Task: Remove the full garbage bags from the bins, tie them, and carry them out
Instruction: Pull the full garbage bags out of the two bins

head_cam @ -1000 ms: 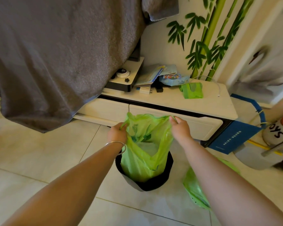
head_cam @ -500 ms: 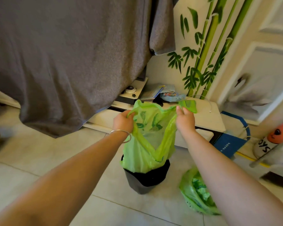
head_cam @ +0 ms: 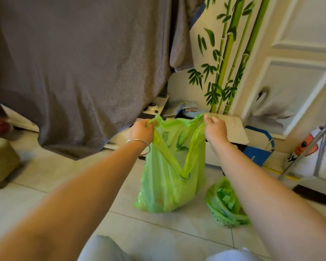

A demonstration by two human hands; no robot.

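A translucent green garbage bag (head_cam: 164, 185) hangs in the air in front of me, stretched wide at its top. My left hand (head_cam: 142, 129), with a silver bangle on the wrist, is shut on the bag's left handle. My right hand (head_cam: 214, 127) is shut on the right handle. The black bin is hidden behind the hanging bag. On the floor to the right sits a small green basket bin (head_cam: 222, 221) lined with another green bag (head_cam: 224, 200).
A grey blanket (head_cam: 79, 72) hangs at the left over a low white cabinet (head_cam: 235, 132) that carries books and small items. A blue folder (head_cam: 258, 155), a white bag and metal poles (head_cam: 322, 140) stand at the right. A woven stool (head_cam: 2, 161) sits far left.
Both hands have lifted the green bag up and out of the black bin, which has gone out of sight behind it. The view has tilted up.
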